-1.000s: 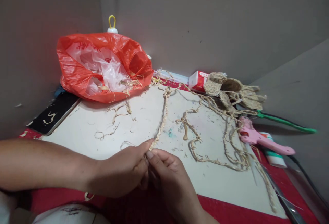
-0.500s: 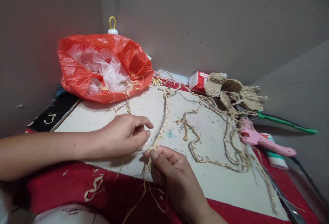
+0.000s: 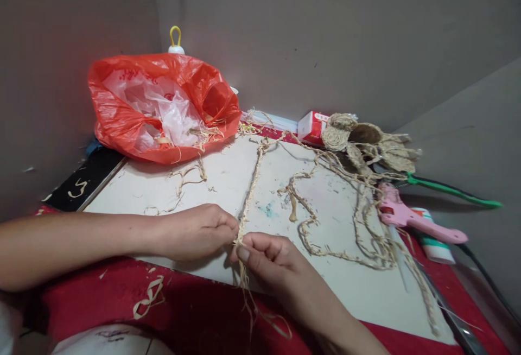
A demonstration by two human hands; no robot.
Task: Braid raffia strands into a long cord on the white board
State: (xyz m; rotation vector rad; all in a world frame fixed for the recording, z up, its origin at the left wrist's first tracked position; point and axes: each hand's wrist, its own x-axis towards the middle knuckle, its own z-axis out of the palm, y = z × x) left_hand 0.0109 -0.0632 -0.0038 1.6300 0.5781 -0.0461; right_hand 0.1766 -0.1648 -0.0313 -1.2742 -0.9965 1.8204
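Note:
A braided straw cord runs down the white board to both hands near the front edge. My right hand pinches the cord's lower end between thumb and fingers, and loose strands hang below over the red cloth. Just left of that point, my left hand is closed with its fingertips against the cord. Whether it grips a strand is hidden. More twisted cord lies in loops across the right of the board.
A red plastic bag with straw scraps stands at the back left. At the right are a pink glue gun, green-handled pliers, a white tube, and woven straw pieces beside a red-and-white box.
My left hand has come down to the cord and its fingers have closed. The cord now runs straighter, and the hanging strands have shifted right. My right hand keeps its pinch.

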